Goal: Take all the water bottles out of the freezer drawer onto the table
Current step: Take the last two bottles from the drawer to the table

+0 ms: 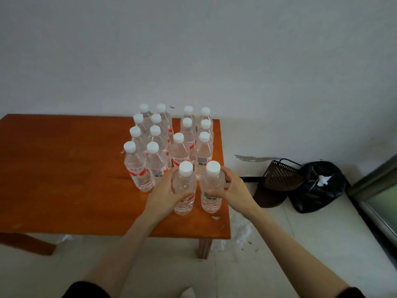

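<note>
Both hands are at the near end of the bottle cluster: the left hand (166,193) curls round the left front bottle (184,190), and the right hand (231,190) wraps the right front bottle (211,188), fingers round the barrel just below the shoulder. Each bottle stands upright on the orange table (64,168), near its edge at about 5 o'clock from the tabletop's middle. Behind them, toward 12 o'clock, the other water bottles (169,138) stand capped in rows, close together.

To finish this placement well, I would judge it best to settle both bases flat, clear of the table edge, before loosening the grip, then draw the hands straight back so no sleeve or knuckle tips a neighbour. The freezer drawer is out of view. At 3 o'clock, on the floor, sit a dark dustpan (279,177) and a black rubbish bag (320,186).
</note>
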Action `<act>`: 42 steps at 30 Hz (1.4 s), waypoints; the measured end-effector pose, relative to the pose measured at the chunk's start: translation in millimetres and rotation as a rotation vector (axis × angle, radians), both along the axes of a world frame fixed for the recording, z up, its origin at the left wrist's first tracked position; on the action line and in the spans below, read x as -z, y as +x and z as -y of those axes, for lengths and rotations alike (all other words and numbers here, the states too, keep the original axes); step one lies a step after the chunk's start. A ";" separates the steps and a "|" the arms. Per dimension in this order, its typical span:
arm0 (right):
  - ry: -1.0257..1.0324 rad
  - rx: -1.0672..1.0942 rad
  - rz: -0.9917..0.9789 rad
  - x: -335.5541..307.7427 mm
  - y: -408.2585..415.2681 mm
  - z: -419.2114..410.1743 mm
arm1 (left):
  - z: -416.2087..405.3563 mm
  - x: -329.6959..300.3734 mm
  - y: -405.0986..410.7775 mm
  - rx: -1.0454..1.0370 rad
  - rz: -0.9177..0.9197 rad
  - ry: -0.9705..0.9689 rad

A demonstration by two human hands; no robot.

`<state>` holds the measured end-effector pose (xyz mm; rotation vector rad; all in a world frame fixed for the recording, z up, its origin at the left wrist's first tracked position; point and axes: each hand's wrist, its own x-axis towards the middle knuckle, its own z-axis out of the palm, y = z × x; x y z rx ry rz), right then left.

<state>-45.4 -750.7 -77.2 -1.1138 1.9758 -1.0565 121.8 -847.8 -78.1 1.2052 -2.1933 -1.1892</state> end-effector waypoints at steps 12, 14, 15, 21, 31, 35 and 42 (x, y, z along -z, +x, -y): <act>0.121 0.024 -0.044 27.5 -15.7 63.4 | 66.2 35.2 -34.8 0.087 -0.094 0.083; 0.127 0.029 -0.039 29.4 -18.1 69.0 | 71.6 41.3 -36.5 0.073 -0.085 0.091; 0.132 0.029 -0.038 30.1 -19.5 70.8 | 73.5 43.4 -37.5 0.072 -0.081 0.087; 0.115 0.102 0.049 30.8 -17.8 71.3 | 72.6 51.5 -40.7 -0.011 -0.066 0.038; 0.133 0.029 0.029 2.8 4.9 34.8 | 45.7 45.4 -35.6 -0.007 0.012 0.010; 0.163 -0.047 -0.164 -5.9 15.1 -10.9 | 10.1 47.3 -21.0 0.153 0.179 -0.127; 0.273 0.033 -0.774 -36.0 2.1 -111.5 | -61.4 -19.8 -25.1 0.384 0.330 -0.596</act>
